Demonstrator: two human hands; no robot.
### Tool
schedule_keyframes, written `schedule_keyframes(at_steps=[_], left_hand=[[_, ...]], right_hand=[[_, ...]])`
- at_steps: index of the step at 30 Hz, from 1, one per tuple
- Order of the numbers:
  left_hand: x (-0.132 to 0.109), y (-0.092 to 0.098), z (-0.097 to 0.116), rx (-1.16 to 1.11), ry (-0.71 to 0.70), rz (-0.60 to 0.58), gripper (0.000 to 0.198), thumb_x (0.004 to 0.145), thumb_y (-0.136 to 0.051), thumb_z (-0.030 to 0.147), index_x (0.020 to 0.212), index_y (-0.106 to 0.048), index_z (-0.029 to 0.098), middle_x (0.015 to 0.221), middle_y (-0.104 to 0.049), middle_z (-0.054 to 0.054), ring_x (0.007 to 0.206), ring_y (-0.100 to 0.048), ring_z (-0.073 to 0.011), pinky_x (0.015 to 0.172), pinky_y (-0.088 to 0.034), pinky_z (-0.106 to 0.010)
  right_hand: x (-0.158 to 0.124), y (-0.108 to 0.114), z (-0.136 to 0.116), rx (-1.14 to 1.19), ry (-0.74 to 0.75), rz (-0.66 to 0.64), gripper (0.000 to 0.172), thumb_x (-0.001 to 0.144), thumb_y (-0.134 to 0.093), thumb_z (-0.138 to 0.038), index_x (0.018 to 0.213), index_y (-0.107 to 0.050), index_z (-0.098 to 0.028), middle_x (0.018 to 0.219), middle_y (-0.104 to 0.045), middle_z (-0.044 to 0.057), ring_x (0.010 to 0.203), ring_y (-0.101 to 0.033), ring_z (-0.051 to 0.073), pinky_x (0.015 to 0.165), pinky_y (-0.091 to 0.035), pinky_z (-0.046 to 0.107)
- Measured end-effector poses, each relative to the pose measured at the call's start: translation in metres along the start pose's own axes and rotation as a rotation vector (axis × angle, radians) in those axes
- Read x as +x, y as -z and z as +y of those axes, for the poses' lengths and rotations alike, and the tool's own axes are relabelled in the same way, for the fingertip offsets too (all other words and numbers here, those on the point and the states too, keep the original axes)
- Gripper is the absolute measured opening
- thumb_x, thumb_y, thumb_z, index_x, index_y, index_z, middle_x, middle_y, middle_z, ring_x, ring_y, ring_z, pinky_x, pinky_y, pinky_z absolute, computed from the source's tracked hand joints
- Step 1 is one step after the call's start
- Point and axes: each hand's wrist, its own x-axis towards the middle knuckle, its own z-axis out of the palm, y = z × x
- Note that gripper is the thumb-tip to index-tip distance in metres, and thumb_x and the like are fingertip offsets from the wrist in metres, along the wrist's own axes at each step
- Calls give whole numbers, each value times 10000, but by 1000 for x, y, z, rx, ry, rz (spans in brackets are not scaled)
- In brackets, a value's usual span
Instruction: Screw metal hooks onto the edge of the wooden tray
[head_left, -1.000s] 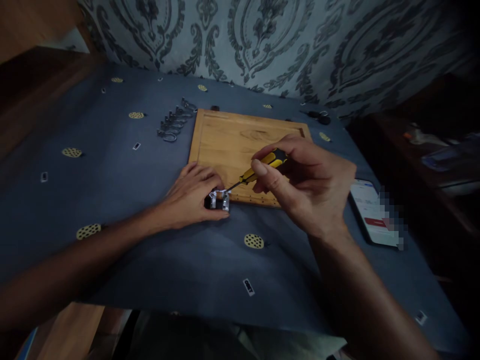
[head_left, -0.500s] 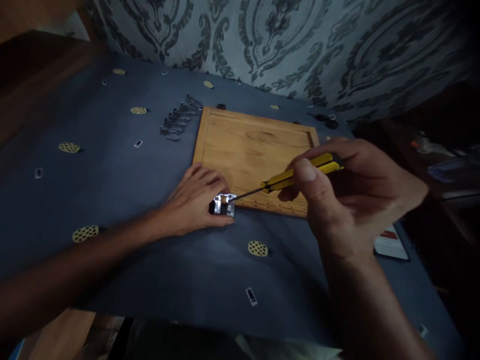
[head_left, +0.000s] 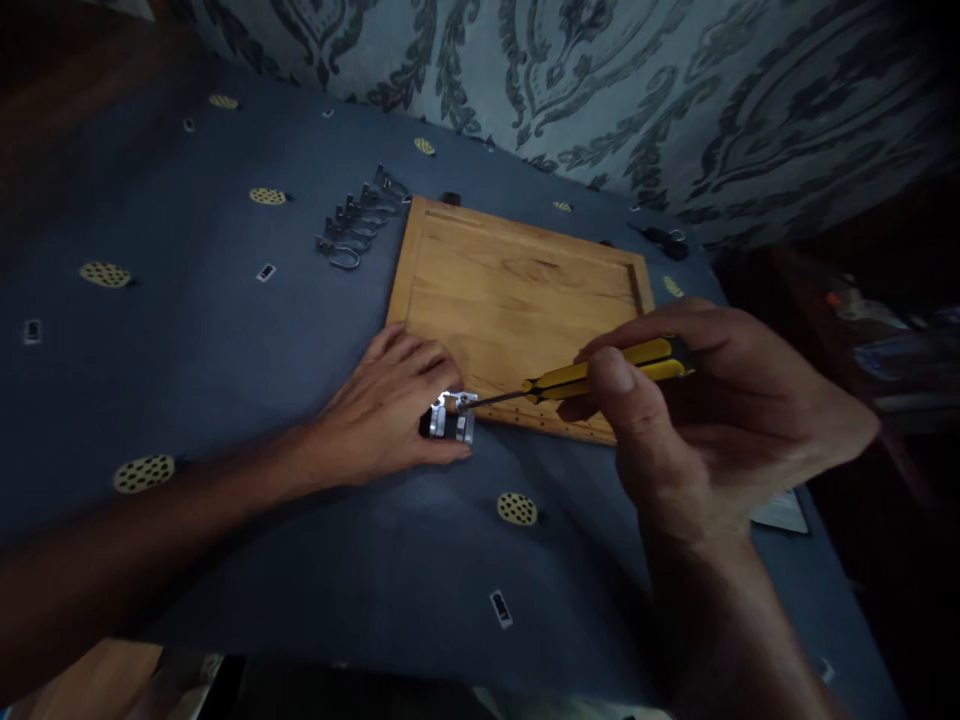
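Note:
My right hand [head_left: 712,420] grips a screwdriver [head_left: 600,378] by its yellow and black handle. The thin shaft points left, its tip at a small shiny metal bracket [head_left: 463,424] on the front left corner of the wooden board [head_left: 510,300]. My left hand [head_left: 390,405] is closed around that bracket, thumb in front and fingers over the board's edge. Part of the bracket is hidden by the fingers. Small dark holes run along the board's front edge.
Several dark metal clips with loops [head_left: 352,230] lie in a row left of the board. Dark keys [head_left: 664,240] lie at the back right. A white object [head_left: 781,512] is partly behind my right wrist. The blue tablecloth [head_left: 337,560] meets a patterned wall [head_left: 585,80].
The view has shifted slightly, and my right hand appears a little lower and further right. The screwdriver tip stays at the bracket, and my left hand keeps its hold.

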Motion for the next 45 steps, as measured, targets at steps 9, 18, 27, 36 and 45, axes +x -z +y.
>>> schedule_keyframes(at_steps=[9,18,27,36,45], left_hand=[[2,1,1,25,3,-7,403,784,-746,496,1011,-614,190,1056,-627,-38,1066,-559,-253,1136,-298,-491],[1,0,0,15,-4,4,412,768,-770,495,1005,-621,192,1041,-629,-31,1047,-567,-243,1139,-294,-484],[1,1,1,5,0,-2,406,775,-760,486,1027,-618,200,1050,-629,-29,1060,-567,-242,1141,-291,-494],[1,1,1,-4,2,-9,388,793,-740,479,1036,-617,202,1059,-629,-31,1076,-567,-247,1148,-279,-488],[0,1,0,-13,2,-4,380,800,-735,480,1034,-609,208,1061,-625,-29,1088,-558,-246,1158,-269,-491]], right_hand=[[3,-1,-5,64,46,-36,163,759,-789,-140,830,-700,-257,731,-657,-15,619,-566,158,529,-470,320],[4,6,-3,323,-128,-200,215,847,-741,-231,1056,-730,-278,913,-714,14,700,-720,179,447,-559,264],[5,8,-5,300,-117,-233,158,841,-755,-237,991,-768,-282,903,-743,15,468,-622,111,361,-496,240],[3,0,-5,265,-35,-120,155,759,-832,-234,856,-713,-259,797,-744,3,510,-630,146,377,-490,267],[5,2,0,335,-30,-171,343,735,-848,-240,1061,-770,-311,871,-740,5,629,-667,173,452,-548,297]])
